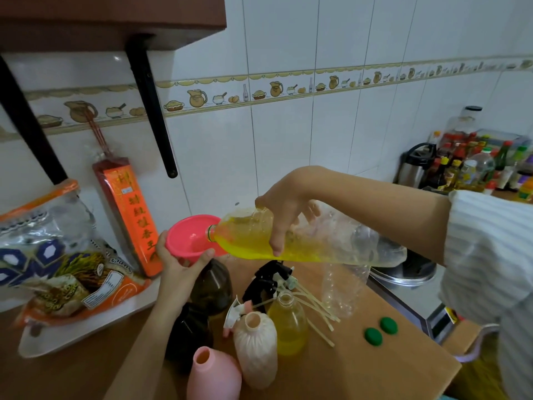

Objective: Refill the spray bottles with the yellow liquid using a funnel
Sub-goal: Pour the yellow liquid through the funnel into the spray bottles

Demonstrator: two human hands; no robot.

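Tilted bottle [288, 241] mouth over pink funnel [191, 236]

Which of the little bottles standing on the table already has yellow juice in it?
The clear bottle with no cap, beside the white ribbed bottle. Yellow liquid shows through it; the pink bottle and both dark bottles show none.

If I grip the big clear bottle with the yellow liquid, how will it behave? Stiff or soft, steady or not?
The big bottle looks thin-walled and crumpled near its base, so it will probably dent under the right hand. It is only partly full, so the liquid likely shifts as it tilts. Oily streaks inside hint it may be slippery.
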